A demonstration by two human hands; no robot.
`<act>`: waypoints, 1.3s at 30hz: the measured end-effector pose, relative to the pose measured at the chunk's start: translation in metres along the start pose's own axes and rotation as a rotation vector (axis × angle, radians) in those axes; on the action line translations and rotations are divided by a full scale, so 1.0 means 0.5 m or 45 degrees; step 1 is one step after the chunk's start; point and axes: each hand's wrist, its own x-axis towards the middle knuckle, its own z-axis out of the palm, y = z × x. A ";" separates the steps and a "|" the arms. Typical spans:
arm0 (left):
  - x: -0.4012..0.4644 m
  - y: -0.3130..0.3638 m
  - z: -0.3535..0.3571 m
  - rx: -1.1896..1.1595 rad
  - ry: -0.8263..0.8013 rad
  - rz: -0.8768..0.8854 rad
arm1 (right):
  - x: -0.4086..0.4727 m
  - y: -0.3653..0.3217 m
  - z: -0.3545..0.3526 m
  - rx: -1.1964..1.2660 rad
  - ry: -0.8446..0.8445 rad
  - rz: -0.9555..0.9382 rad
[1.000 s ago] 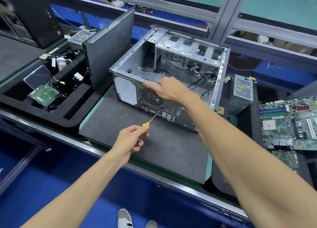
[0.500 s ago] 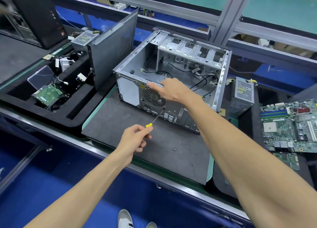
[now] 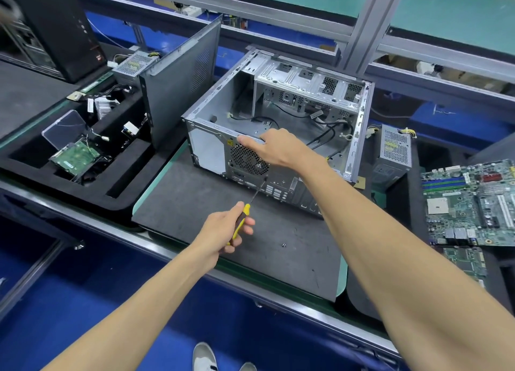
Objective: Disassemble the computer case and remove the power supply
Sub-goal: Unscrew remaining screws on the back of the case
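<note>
Open computer case [image 3: 223,111] lying on its side on a dark mat [image 3: 195,203], its rear panel facing the viewer. The power supply [image 3: 248,156] sits inside the case at the near rear corner, its round fan grille showing through the rear panel. The right hand [image 3: 278,147] rests on the upper rear edge of the case just above that grille, fingers extended flat along the metal rim. The left hand [image 3: 225,231], in front of the case, grips the yellow-and-black handle of a screwdriver [image 3: 252,200]; the shaft slants up to the rear panel, its tip meeting the panel just below the grille. A small loose screw [image 3: 283,244] lies on the mat in front of the case. A removed side panel [image 3: 181,78] stands upright just left of the case. Left of that, a black foam tray [image 3: 125,189] holds a hard drive [image 3: 75,156] and cables. Right of the case stand a second power supply unit [image 3: 395,147] and, farther right, a motherboard [image 3: 471,203].
</note>
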 end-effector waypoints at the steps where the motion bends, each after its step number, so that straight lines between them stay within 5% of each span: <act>1: 0.000 0.002 0.002 -0.017 -0.051 -0.070 | 0.000 0.000 0.000 0.003 0.000 -0.003; 10: 0.001 -0.003 0.005 -0.063 0.119 0.125 | 0.000 -0.001 -0.001 -0.012 -0.011 0.011; 16: 0.006 0.016 0.008 0.041 0.059 -0.053 | 0.001 -0.002 -0.002 -0.002 -0.011 0.012; 23: 0.004 -0.002 0.007 -0.007 0.191 0.126 | -0.003 -0.004 -0.005 0.008 -0.010 0.014; 30: -0.002 -0.003 0.003 0.066 0.182 0.120 | -0.007 -0.009 -0.008 0.024 -0.011 0.008; 35: 0.008 0.010 0.007 0.000 0.076 -0.092 | -0.011 -0.009 -0.010 0.040 -0.009 0.012; 39: 0.007 0.006 0.017 0.055 0.110 0.025 | -0.010 -0.007 -0.010 0.038 -0.014 0.016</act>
